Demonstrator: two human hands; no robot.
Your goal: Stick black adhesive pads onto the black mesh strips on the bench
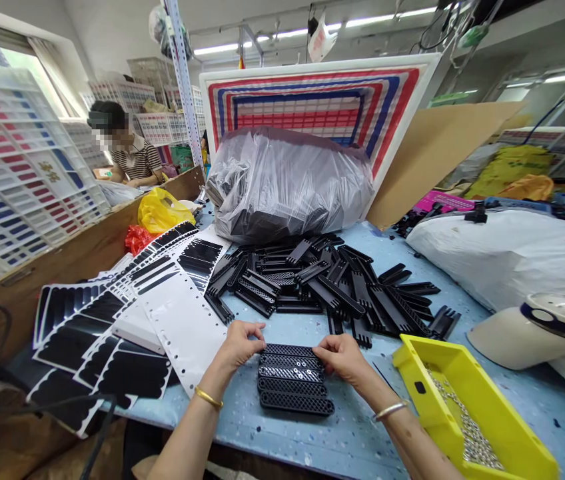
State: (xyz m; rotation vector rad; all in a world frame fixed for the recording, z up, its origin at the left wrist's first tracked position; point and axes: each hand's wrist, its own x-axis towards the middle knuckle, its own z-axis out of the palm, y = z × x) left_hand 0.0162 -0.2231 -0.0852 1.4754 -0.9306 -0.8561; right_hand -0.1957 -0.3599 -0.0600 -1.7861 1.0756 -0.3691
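Observation:
Several long black plastic pieces with a lattice pattern (292,387) lie side by side on the blue table, forming a block in front of me. Small shiny spots, perhaps metal parts, show on the middle ones. My left hand (243,341) pinches the left end of the farthest black piece between thumb and fingers. At that piece's right end, my right hand (341,355) has its thumb and forefinger closed on it. Behind my hands spreads a loose heap of similar black plastic pieces (312,283), some with pronged ends.
A yellow bin (415,387) with small silvery metal parts stands at right, near a white cap (522,333). White sheets with black stickers (112,320) cover the left side. A big plastic bag (292,183) leans against a striped crate (387,100). Another person (135,157) sits farther back left.

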